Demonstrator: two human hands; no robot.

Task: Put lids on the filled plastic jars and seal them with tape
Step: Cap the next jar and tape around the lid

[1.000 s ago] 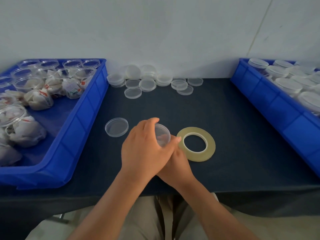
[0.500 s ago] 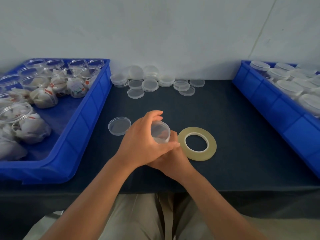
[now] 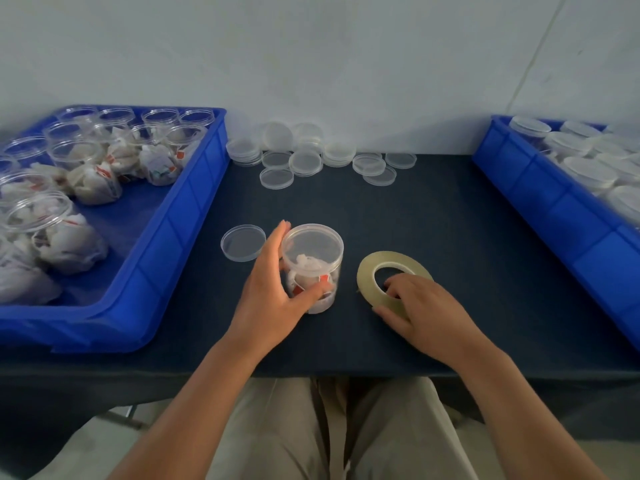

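Clear plastic jar (image 3: 313,268), lidded, stands upright on the near-centre dark table (image 3: 450,230), the left hand (image 3: 273,299) curled round it. Just right, the right hand (image 3: 419,310) pinches the flat tape roll (image 3: 369,271), fingers in its hole.

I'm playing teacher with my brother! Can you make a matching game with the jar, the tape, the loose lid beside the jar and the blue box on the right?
Things:
1. clear plastic jar with white packets
2. yellowish ring-shaped tape roll
3. single clear round plastic lid
4. blue plastic bin on the right

Places:
A. pinched by the right hand
B. full of lidded jars
C. gripped by the left hand
D. flat on the dark table, left of the jar

Pairs: 1-C, 2-A, 3-D, 4-B
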